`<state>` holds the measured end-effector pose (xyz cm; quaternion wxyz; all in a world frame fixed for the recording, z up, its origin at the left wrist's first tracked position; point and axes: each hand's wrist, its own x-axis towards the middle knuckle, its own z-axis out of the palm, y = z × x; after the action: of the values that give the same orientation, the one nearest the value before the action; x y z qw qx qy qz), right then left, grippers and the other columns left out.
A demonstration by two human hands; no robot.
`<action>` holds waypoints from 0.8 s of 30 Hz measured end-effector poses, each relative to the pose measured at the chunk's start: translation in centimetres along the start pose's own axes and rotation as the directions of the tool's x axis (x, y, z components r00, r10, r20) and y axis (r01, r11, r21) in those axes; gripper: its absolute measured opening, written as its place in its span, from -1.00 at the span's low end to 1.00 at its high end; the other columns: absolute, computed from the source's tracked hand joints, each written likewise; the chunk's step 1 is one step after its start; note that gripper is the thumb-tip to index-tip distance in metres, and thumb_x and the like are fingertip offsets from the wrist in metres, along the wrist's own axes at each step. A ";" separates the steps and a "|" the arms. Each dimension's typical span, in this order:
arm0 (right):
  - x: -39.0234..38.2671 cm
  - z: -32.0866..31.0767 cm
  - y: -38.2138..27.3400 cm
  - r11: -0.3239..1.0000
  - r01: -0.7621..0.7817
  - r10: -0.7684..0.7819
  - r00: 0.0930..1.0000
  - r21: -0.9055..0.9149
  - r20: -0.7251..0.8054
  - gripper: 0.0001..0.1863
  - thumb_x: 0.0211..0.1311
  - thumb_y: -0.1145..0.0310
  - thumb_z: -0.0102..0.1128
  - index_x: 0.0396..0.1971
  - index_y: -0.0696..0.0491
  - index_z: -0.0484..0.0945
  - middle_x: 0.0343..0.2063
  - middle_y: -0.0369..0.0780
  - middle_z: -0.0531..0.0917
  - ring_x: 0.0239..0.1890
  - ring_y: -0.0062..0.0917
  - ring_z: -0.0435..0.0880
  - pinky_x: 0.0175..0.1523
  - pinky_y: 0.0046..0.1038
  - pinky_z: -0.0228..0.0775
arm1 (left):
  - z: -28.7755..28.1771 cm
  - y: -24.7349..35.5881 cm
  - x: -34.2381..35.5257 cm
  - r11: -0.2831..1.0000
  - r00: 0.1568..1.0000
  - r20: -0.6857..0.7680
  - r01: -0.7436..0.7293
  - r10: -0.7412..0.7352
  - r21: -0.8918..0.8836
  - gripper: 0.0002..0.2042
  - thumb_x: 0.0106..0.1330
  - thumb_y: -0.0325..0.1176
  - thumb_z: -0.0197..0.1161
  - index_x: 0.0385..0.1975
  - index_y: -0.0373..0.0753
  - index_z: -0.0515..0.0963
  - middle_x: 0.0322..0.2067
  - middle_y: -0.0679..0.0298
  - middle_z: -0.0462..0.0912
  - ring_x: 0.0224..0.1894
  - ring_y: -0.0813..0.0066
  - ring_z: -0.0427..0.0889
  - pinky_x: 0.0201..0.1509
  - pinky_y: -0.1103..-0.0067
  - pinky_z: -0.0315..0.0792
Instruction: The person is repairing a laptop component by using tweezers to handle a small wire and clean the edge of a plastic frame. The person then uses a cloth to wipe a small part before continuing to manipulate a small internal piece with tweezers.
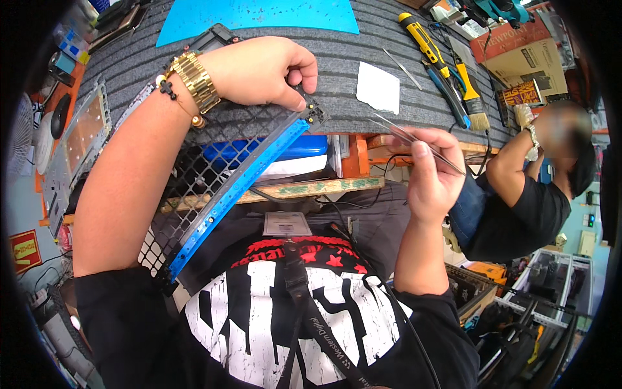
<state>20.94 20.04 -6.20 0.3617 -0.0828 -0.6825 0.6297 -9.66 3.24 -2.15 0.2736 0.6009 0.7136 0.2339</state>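
Note:
My left hand (269,72) is closed at the upper corner of a black lattice frame (227,133), its thumb and curled fingers on the edge. The frame looks like a laptop's keyboard surround and slants down toward my left elbow. A bright blue strip (249,174) with small holes and screws runs along its near edge. Thin metal tweezers (403,134) are pinched in my right hand (437,172), their tips pointing up and left, apart from the frame. Beyond the tips lies a small white sheet (378,88) on the ribbed grey mat (337,65).
A yellow-black cutter (424,40) and a flat brush (476,104) lie at the right, near a slim metal tool (402,68). A blue sheet (259,18) lies at the back. Another person (525,175) sits close on the right. Under the bench is a blue box (301,148).

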 end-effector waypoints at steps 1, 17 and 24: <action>-0.4 -0.9 -0.2 1.000 -0.006 0.007 0.999 0.019 -0.041 -0.84 0.61 0.59 0.28 0.06 0.32 0.62 -0.02 0.07 0.86 -0.02 -0.26 0.91 0.21 -0.24 0.75 | 0.0 0.2 0.1 1.000 1.000 -0.006 0.002 -0.002 0.005 -0.74 0.31 -0.32 0.61 -0.09 -0.23 0.75 -0.30 0.40 0.59 -0.20 0.53 0.56 -0.04 0.50 0.54; -7.3 -13.6 -1.6 0.996 -0.065 0.086 0.923 0.067 -0.376 -0.83 0.68 0.46 0.26 0.10 0.20 0.61 -0.04 0.01 0.86 -0.17 -0.32 0.88 0.00 -0.28 0.75 | -1.6 3.7 -0.2 1.000 0.993 -0.113 -0.023 0.025 0.015 -0.85 0.50 -0.36 0.45 -0.06 -0.27 0.79 -0.27 0.42 0.77 -0.21 0.66 0.59 -0.07 0.56 0.52; -11.8 -17.9 1.9 0.988 -0.122 0.152 0.809 0.090 -0.569 -0.84 0.69 0.44 0.27 0.09 0.18 0.61 -0.06 0.02 0.86 -0.22 -0.35 0.87 -0.09 -0.31 0.77 | -1.1 8.7 0.8 0.993 0.971 -0.213 -0.095 0.108 0.071 -0.85 0.54 -0.32 0.43 -0.11 -0.27 0.76 -0.27 0.46 0.73 -0.26 0.67 0.52 -0.11 0.60 0.42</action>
<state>39.58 28.03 -13.51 0.5058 -0.3086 -0.5185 0.6165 -4.15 5.47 4.30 0.1639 0.6157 0.7142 0.2899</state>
